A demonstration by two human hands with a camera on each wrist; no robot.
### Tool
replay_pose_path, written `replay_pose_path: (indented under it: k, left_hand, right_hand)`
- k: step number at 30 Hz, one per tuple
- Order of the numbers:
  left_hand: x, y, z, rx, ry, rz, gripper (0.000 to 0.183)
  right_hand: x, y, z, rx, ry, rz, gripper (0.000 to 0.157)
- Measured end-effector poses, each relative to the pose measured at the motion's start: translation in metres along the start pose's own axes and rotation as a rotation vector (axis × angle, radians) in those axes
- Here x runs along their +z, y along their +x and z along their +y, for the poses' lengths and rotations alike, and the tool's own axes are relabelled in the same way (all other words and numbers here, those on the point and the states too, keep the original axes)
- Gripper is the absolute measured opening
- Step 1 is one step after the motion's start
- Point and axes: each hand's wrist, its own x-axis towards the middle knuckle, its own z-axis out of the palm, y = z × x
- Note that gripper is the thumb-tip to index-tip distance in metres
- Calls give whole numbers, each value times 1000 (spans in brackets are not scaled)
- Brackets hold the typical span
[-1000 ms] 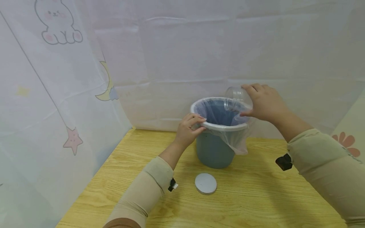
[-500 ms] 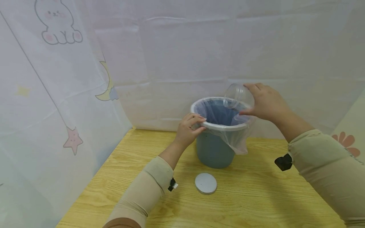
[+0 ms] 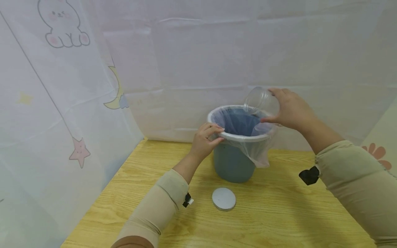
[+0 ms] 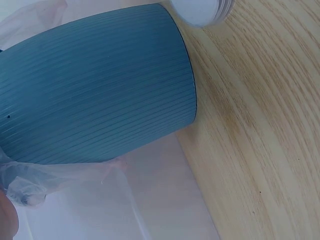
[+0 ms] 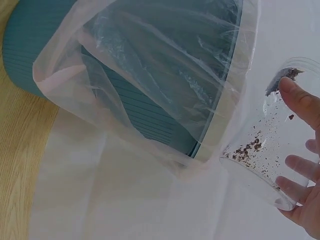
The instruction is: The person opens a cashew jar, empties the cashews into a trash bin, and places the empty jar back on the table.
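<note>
My right hand [image 3: 293, 110] grips a clear plastic jar [image 3: 262, 100], held tilted above the right side of a blue-green bin [image 3: 234, 163]. In the right wrist view, brown crumbs [image 5: 250, 147] cling inside the jar, with a darker clump near the thumb. My left hand [image 3: 204, 139] pinches the bin's white rim [image 3: 245, 138] at the near left, fingers over it and thumb in front. A thin translucent bag [image 3: 260, 155] lines the bin and hangs over its front right. The bin's bottom inside is hidden.
A round white lid [image 3: 224, 198] lies on the wood-grain table [image 3: 273, 206] in front of the bin. Behind the table hangs a pale printed sheet [image 3: 192, 62], and another covers the left side. The bin stands near the table's back edge.
My right hand has risen slightly and moved a little to the right, tipping the jar to a different angle above the bin. The left hand, bin and lid have stayed in place.
</note>
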Motion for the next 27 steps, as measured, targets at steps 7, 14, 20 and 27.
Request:
replay_pose_path:
  k: [7,14,20,27]
  left_hand:
    - [0,1,-2,0,0,-1,26]
    - [0,1,-2,6,2,-1,26]
    - [-1,2,2,7,14,-11,27]
    - [0,1,1,6,20,-17,27]
  right_hand:
    - [-4,0,2,26,70,10,110]
    - [-4,-4,5,52,120,26,114]
    - [-4,-7,9,97,171,16,119]
    - [-7,-13,12,124,234,34,116]
